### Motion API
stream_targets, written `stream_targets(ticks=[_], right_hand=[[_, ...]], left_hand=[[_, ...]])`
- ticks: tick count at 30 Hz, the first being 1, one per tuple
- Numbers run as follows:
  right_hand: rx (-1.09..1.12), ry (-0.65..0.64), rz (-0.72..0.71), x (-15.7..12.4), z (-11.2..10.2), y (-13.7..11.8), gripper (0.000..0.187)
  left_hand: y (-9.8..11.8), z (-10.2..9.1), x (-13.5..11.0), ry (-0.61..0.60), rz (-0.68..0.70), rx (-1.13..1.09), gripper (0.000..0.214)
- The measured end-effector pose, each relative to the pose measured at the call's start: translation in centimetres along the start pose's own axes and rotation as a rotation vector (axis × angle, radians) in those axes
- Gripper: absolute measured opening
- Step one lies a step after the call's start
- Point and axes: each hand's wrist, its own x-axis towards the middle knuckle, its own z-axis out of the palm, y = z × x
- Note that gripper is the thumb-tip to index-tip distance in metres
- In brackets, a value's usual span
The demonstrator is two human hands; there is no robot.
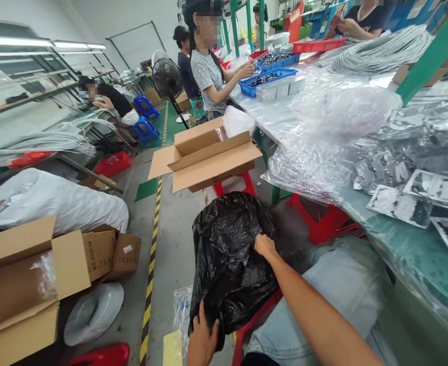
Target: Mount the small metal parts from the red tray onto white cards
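A black plastic bag (227, 254) stands open on a red stool beside my knee. My left hand (201, 341) grips the bag's near rim at the bottom of the view, fingers closed on the plastic. My right hand (264, 245) reaches down into the bag's mouth; its fingers are hidden inside the plastic. My legs in light jeans (338, 290) lie to the right of the bag.
An open cardboard box (209, 160) rests on a red stool ahead. More boxes (37, 284) and a white sack (56, 201) lie at left. The green worktable (410, 254) at right holds clear bags and foil packets. Other people work at blue trays (269, 79) further back.
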Motion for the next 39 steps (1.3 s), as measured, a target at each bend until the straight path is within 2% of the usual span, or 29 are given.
stream_targets(ticks=[4,6,9,11,13,15,18,20,23,25,27,28,29,30,31,33,35,37,39], right_hand=[[0.202,0.264,0.146,1.5,-4.1,3.2,0.043],[0.275,0.389,0.207,1.7,-5.8,4.8,0.05],[0.367,0.496,0.27,1.4,-6.8,6.6,0.055],[0.417,0.52,0.293,1.1,-6.6,7.3,0.055],[0.453,0.531,0.308,0.8,-6.1,7.7,0.053],[0.478,0.541,0.325,0.6,-5.8,7.9,0.05],[0.505,0.557,0.349,0.1,-6.1,8.1,0.048],[0.518,0.569,0.357,-0.3,-6.6,8.0,0.046],[0.52,0.607,0.34,-1.2,-7.5,7.2,0.041],[0.501,0.646,0.29,-2.5,-7.8,6.4,0.038],[0.421,0.725,0.116,-4.9,-8.3,6.1,0.039],[0.349,0.779,-0.008,-6.4,-8.9,6.2,0.039],[0.261,0.848,-0.136,-8.2,-9.7,6.6,0.039],[0.166,0.916,-0.235,-10.1,-10.9,7.4,0.04],[0.083,0.984,-0.263,-11.9,-12.4,8.4,0.043],[-0.048,1.099,-0.164,-14.6,-16.4,10.9,0.06],[-0.145,1.053,0.01,-15.7,-20.6,13.6,0.084],[-0.199,0.892,0.145,-15.4,-24.0,15.5,0.099],[-0.264,0.745,0.202,-14.4,-25.8,16.5,0.099]], left_hand=[[-0.3,-2.6,2.2,-0.003,-0.187,-0.07,0.061],[-0.3,-3.7,3.2,0.027,-0.225,-0.053,0.06],[0.4,-5.3,4.9,0.11,-0.194,-0.04,0.056],[2.0,-6.2,6.5,0.155,-0.116,-0.07,0.055],[4.6,-6.7,8.8,0.165,-0.027,-0.134,0.056],[8.0,-6.9,11.4,0.139,0.044,-0.221,0.061],[14.0,-6.4,14.0,0.037,0.18,-0.349,0.069],[17.7,-5.4,13.7,-0.093,0.309,-0.402,0.066],[21.2,-3.1,10.7,-0.276,0.51,-0.424,0.052],[21.4,-1.4,8.5,-0.348,0.617,-0.426,0.042],[19.7,-0.1,7.7,-0.41,0.688,-0.423,0.035],[18.4,0.3,8.1,-0.402,0.729,-0.449,0.034],[16.9,0.5,9.0,-0.32,0.724,-0.486,0.035],[15.4,0.4,10.3,-0.162,0.653,-0.517,0.038],[13.9,0.1,11.8,0.048,0.518,-0.542,0.044],[11.8,-1.1,15.1,0.343,0.224,-0.522,0.072],[11.5,-2.7,17.7,0.465,0.075,-0.483,0.106],[12.8,-4.7,19.2,0.414,0.065,-0.468,0.111],[15.1,-6.6,19.8,0.3,0.108,-0.48,0.085]])
